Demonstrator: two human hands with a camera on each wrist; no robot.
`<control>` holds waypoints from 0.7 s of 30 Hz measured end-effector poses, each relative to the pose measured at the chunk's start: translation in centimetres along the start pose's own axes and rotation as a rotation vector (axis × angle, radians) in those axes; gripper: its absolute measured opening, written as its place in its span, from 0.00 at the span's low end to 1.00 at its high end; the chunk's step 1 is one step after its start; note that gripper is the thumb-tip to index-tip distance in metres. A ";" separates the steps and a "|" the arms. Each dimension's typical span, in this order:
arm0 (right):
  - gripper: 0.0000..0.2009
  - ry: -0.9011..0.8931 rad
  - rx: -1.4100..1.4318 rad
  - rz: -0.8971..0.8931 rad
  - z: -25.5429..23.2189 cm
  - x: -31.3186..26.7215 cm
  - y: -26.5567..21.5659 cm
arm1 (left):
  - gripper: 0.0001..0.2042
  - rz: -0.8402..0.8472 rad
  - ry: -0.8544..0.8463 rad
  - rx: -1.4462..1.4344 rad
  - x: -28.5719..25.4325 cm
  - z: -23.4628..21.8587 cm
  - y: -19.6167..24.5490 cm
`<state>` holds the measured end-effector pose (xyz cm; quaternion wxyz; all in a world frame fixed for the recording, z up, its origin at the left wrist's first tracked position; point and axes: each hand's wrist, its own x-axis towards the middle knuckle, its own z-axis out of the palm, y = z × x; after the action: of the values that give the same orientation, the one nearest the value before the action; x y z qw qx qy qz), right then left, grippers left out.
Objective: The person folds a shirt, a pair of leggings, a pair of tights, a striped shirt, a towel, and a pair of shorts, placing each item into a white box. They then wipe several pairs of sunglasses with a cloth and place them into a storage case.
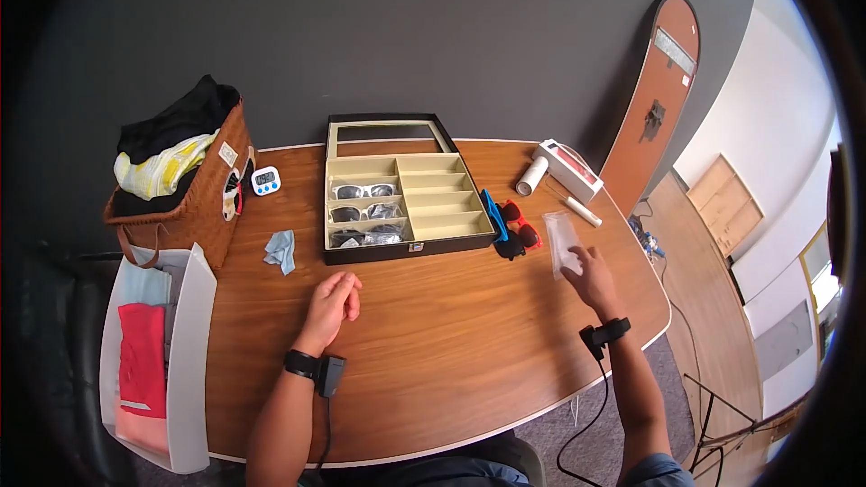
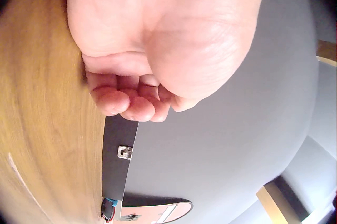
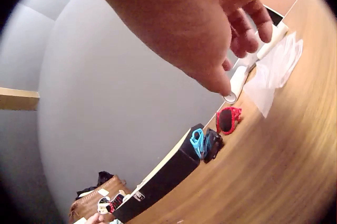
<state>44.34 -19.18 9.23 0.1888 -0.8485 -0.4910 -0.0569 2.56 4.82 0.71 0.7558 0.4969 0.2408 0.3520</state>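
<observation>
My right hand [image 1: 594, 281] hovers at the near end of a stack of clear plastic sleeves [image 1: 561, 243], its fingers loosely bent. In the right wrist view the sleeves [image 3: 275, 74] lie on the wood beside the fingers, nothing gripped. My left hand [image 1: 332, 308] rests on the table in front of the display case [image 1: 410, 248], empty, with fingers loosely curled, as the left wrist view shows. Left of the sleeves are red sunglasses [image 1: 526, 224], blue sunglasses [image 1: 495, 215] and a dark pair [image 1: 510, 248]. In the case's left column sit several glasses, one a white-framed pair [image 1: 364, 191].
A wicker basket [image 1: 194, 216] of clothes and a white bin [image 1: 194, 352] of folded cloths stand at left. Near them are a timer [image 1: 266, 181] and a blue cloth [image 1: 280, 252]. At the back right lie a white box [image 1: 570, 169], a white cylinder [image 1: 532, 177] and a white tube [image 1: 584, 211].
</observation>
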 end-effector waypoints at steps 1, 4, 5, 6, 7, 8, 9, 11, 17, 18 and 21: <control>0.22 0.001 0.007 -0.001 1.3 0.2 0.6 | 0.13 -0.003 0.002 -0.007 -0.1 -0.1 0.1; 0.18 -0.064 -0.195 -0.169 5.9 1.9 4.3 | 0.13 0.004 0.007 0.003 -0.3 -0.1 0.1; 0.16 -0.119 -0.226 -0.196 10.2 3.9 10.1 | 0.13 0.007 0.000 0.010 -0.3 -0.2 0.1; 0.15 -0.100 -0.222 -0.152 8.8 4.0 8.7 | 0.13 0.011 0.001 0.022 -0.4 0.0 0.4; 0.14 -0.084 -0.221 -0.104 7.0 3.7 7.3 | 0.13 0.012 -0.001 0.031 -0.4 0.1 0.6; 0.14 -0.086 -0.220 -0.118 7.0 3.9 7.4 | 0.13 0.013 -0.026 0.011 -0.2 -0.2 0.2; 0.14 -0.042 -0.201 -0.130 6.4 3.8 7.5 | 0.13 0.017 -0.016 0.006 -0.2 -0.2 0.2; 0.14 0.000 -0.186 -0.154 6.0 4.6 7.3 | 0.13 -0.011 -0.018 0.049 0.0 -0.3 0.1; 0.10 -0.141 0.346 -0.264 3.1 7.2 -11.0 | 0.14 0.004 -0.020 0.043 0.0 -0.1 0.1; 0.10 -0.227 0.375 -0.305 4.3 8.2 -13.3 | 0.14 -0.001 -0.020 0.043 0.0 -0.2 0.1; 0.12 -0.284 0.349 -0.525 7.0 9.6 -21.1 | 0.13 -0.005 -0.044 0.031 0.1 -0.5 -0.1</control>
<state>30.61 0.60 11.07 0.2399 -0.6476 -0.7163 0.0998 2.25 5.16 0.46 0.7541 0.5156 0.2305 0.3354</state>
